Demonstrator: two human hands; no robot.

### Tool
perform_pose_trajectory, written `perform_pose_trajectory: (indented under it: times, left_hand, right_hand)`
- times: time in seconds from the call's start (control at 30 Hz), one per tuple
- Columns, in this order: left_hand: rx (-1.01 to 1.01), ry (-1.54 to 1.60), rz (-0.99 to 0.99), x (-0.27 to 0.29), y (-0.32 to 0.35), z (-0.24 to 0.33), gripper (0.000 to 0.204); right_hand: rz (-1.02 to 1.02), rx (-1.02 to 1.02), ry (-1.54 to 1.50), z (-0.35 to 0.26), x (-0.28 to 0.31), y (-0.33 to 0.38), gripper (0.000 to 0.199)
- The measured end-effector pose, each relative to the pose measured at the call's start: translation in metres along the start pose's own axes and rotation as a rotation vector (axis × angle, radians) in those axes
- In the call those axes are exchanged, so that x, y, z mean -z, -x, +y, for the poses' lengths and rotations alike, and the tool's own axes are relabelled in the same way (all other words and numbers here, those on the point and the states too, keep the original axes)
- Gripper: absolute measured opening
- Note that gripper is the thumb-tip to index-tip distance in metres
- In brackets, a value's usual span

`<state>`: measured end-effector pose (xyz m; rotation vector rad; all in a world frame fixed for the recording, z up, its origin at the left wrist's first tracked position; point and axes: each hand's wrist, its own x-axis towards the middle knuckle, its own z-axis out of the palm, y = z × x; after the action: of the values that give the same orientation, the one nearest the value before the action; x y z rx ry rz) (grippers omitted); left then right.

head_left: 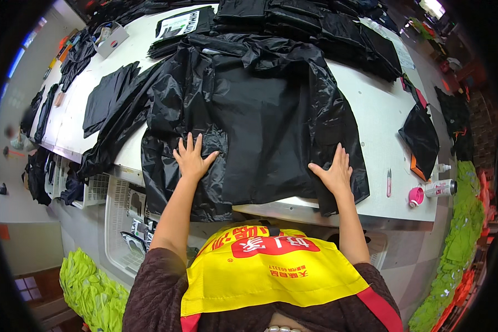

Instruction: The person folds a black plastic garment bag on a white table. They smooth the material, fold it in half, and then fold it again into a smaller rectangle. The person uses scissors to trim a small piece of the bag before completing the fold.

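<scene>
While spread flat, the black jacket (pixel 260 122) lies under both palms.

Inspection of the white table (pixel 371 110) found 3 items. 1 flat black plastic garment package with a white printed label panel (pixel 178 25) lies at the far edge, left of centre. 1 small white open cardboard box with red and blue markings (pixel 110 39) stands at the far left. 1 white labelled spray can with pink cap (pixel 432 191) lies on its side at the near right corner.
</scene>
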<state>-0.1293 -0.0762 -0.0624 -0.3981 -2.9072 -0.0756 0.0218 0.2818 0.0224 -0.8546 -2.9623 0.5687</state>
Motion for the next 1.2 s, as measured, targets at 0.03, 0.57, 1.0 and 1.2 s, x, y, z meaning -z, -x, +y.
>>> perform_pose_trajectory:
  times: [0.03, 0.57, 1.0, 1.2]
  left_hand:
    - [0.011, 0.016, -0.038, 0.003, -0.008, -0.003, 0.076]
    - [-0.078, 0.105, -0.06, 0.0, -0.03, -0.047, 0.076]
    - [-0.006, 1.413, -0.692, 0.077, -0.005, 0.095, 0.04]
    - [0.023, 1.609, -1.137, 0.073, 0.025, 0.119, 0.028]
  right_hand:
    - [-0.002, 0.038, 0.014, -0.008, 0.001, -0.004, 0.114]
    - [-0.13, 0.032, -1.463, 0.141, 0.275, -0.117, 0.035]
    - [-0.481, -0.315, -1.344, -0.105, -0.014, 0.02, 0.027]
    - [-0.272, -0.022, -1.184, -0.082, -0.052, -0.008, 0.022]
